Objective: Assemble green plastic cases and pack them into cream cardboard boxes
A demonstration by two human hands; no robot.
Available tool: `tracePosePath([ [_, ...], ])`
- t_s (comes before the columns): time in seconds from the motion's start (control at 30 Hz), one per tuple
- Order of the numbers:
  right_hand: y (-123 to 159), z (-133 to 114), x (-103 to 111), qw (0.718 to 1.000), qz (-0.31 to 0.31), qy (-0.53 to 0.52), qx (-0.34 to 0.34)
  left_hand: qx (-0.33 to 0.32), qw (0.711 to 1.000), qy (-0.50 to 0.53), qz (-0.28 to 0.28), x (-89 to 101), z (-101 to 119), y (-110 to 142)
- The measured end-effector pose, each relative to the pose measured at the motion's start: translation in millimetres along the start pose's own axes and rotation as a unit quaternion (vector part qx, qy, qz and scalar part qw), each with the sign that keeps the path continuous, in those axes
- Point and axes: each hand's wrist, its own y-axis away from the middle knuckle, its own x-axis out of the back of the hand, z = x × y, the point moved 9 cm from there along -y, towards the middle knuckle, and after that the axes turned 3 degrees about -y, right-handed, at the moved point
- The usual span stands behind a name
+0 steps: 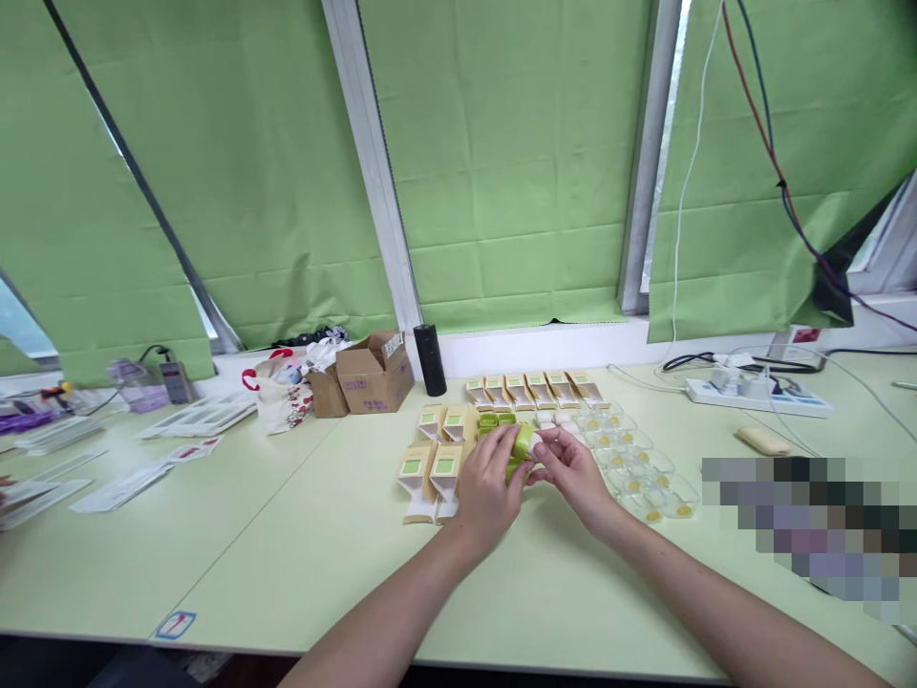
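Observation:
My left hand [488, 475] is closed around a small lime-green container [524, 440]. My right hand [571, 470] pinches a small white piece [535, 443] against the container's right side; whether the two are joined I cannot tell. Just behind my left hand stand more green containers [496, 419], partly hidden by it. Small white and pinkish pieces [545, 419] lie past my right fingers. To the right of my hands sit rows of transparent plastic pieces [637, 459] with yellow spots. Open cream cartons [445, 463] with green squares lie left of my left hand.
Along the back are a row of open cartons [526, 392], a black cylinder [430, 360], a cardboard box [373, 373] and a cloth bag [282, 392]. A power strip [759, 397] with cables lies at right. Someone's hand [6, 489] shows at the far left edge.

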Motion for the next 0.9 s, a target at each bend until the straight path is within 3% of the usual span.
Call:
tracePosePath([
  [0.27, 2, -3, -5, 0.998, -0.039, 0.032, 0.03, 0.089, 0.988, 0.122, -0.017, -2.4, -15, 2],
  [0.43, 2, -10, 2, 0.989, -0.013, 0.117, 0.085, 0.176, 0.937, 0.3, -0.028, -16.5, -31, 3],
  [0.53, 7, -25, 3, 0.96, 0.002, 0.227, 0.162, 0.193, 0.908, 0.371, -0.023, -21.8, -35, 1],
  [0.67, 18, -38, -9, 0.897, -0.033, 0.357, 0.26, 0.21, 0.892, 0.398, -0.043, -27.0, -34, -1],
  [0.77, 22, -37, -16, 0.864, -0.057, 0.404, 0.295, 0.207, 0.886, 0.411, -0.057, -28.5, -30, -2],
  [0.9, 23, -33, -18, 0.843, -0.07, 0.429, 0.318, 0.208, 0.878, 0.426, -0.064, -30.1, -28, -1],
])
